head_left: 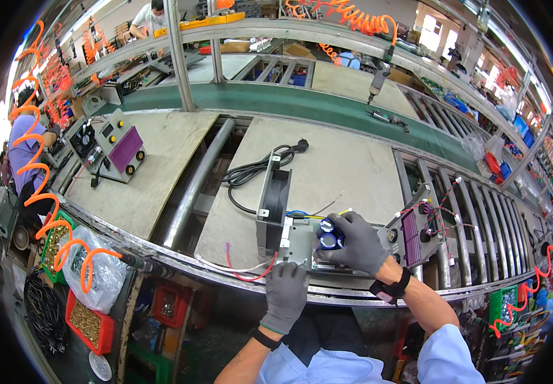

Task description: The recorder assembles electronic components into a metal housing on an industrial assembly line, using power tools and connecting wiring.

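Observation:
My right hand (356, 244), in a grey glove, is closed around a cluster of blue cylindrical capacitors (329, 242), standing on what looks like a circuit board over a metal base plate (300, 240). My left hand (286, 291), gloved too, has its fingers curled at the front edge of that plate; what they pinch, if anything, is hidden. A black upright panel (272, 208) with metal tabs rises from the plate's left side. Behind it lies a coiled black power cord (260, 168) with a plug. Red and white wires (251, 272) trail out by my left hand.
A purple-grilled front panel (412, 238) with loose wires is to the right, beside metal rollers (481, 224). Another assembled unit (113, 147) sits at left. A power screwdriver (379, 82) hangs above the green belt (251, 97). Screw bins (89, 321) stand low left. A person (28, 144) is far left.

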A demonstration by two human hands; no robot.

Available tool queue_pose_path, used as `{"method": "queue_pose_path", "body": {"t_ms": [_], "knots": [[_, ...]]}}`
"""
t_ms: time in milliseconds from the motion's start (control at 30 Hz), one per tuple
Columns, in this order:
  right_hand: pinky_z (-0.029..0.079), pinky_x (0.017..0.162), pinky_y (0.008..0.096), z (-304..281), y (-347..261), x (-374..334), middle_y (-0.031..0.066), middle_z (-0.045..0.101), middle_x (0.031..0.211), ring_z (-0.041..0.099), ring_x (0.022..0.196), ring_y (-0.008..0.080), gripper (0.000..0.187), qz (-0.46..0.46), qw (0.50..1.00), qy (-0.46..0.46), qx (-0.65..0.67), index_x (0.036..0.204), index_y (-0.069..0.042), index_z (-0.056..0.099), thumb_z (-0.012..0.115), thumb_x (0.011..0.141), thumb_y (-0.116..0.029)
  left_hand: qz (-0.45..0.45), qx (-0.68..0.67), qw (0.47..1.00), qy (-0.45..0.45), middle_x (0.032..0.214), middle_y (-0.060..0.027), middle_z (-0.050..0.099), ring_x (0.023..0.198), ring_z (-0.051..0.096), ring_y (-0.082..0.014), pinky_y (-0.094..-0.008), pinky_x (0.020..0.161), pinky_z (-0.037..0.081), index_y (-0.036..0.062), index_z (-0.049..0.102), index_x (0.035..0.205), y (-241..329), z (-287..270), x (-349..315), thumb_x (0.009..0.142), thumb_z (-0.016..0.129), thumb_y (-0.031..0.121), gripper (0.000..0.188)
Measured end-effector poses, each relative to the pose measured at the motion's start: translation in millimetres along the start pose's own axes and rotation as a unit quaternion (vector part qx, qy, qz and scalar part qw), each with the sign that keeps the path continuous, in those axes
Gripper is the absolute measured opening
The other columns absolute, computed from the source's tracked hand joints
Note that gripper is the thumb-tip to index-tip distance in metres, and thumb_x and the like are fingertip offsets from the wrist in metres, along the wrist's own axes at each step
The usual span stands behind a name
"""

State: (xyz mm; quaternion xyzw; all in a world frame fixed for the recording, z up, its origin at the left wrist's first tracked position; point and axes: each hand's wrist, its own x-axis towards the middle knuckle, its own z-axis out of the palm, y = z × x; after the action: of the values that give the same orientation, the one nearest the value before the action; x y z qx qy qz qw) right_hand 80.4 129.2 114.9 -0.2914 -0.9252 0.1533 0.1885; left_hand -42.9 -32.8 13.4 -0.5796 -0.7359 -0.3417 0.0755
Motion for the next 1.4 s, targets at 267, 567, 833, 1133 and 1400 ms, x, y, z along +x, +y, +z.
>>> {"method": "queue_pose_path", "body": {"t_ms": [267, 567, 833, 1133, 1400], "knots": [[0.055, 0.079, 0.0405, 19, 6, 18, 0.0196, 0.063, 0.102, 0.066, 0.091, 0.0332, 0.069, -0.011, 1.000, -0.005, -0.027, 0.125, -0.004, 0.062, 0.085, 0.068, -0.037, 0.000, -0.073, 0.997, 0.015, 0.095, -0.0103, 0.062, 0.092, 0.058, -0.0326, -0.0457, 0.085, 0.047, 0.0078, 0.068, 0.097, -10, 13, 0, 0.084, 0.068, 0.017, 0.016], [0.055, 0.074, 0.0423, 17, 14, 20, 0.0189, 0.063, 0.097, 0.065, 0.085, 0.0345, 0.066, 0.002, 0.999, -0.021, -0.049, 0.121, -0.006, 0.063, 0.083, 0.068, -0.038, 0.012, -0.063, 0.998, 0.003, 0.090, -0.0068, 0.059, 0.089, 0.057, -0.0294, -0.0420, 0.078, 0.048, 0.0094, 0.065, 0.096, -9, 18, 4, 0.085, 0.065, 0.018, 0.013], [0.053, 0.069, 0.0433, 29, 31, 12, 0.0179, 0.057, 0.094, 0.061, 0.083, 0.0334, 0.074, -0.041, 0.995, -0.001, -0.096, 0.121, -0.001, 0.055, 0.084, 0.067, -0.043, 0.008, -0.065, 0.998, -0.018, 0.094, -0.0101, 0.061, 0.092, 0.056, -0.0322, -0.0448, 0.086, 0.047, 0.0074, 0.067, 0.103, -5, 26, 3, 0.084, 0.068, 0.018, 0.021], [0.052, 0.072, 0.0430, 41, 47, -2, 0.0158, 0.056, 0.096, 0.060, 0.087, 0.0321, 0.080, -0.059, 0.993, 0.050, -0.091, 0.118, -0.001, 0.053, 0.086, 0.062, -0.048, 0.013, -0.067, 0.997, -0.026, 0.094, -0.0092, 0.061, 0.091, 0.056, -0.0323, -0.0439, 0.083, 0.048, 0.0083, 0.068, 0.100, -1, 31, 2, 0.081, 0.070, 0.015, 0.020], [0.053, 0.076, 0.0454, 9, 26, -4, 0.0193, 0.058, 0.100, 0.062, 0.089, 0.0366, 0.075, -0.028, 0.990, -0.009, -0.138, 0.117, 0.001, 0.055, 0.078, 0.072, -0.054, 0.054, -0.076, 0.996, 0.008, 0.089, -0.0102, 0.060, 0.089, 0.057, -0.0335, -0.0458, 0.083, 0.048, 0.0088, 0.066, 0.097, 6, 28, 7, 0.083, 0.069, 0.017, 0.017]]}}
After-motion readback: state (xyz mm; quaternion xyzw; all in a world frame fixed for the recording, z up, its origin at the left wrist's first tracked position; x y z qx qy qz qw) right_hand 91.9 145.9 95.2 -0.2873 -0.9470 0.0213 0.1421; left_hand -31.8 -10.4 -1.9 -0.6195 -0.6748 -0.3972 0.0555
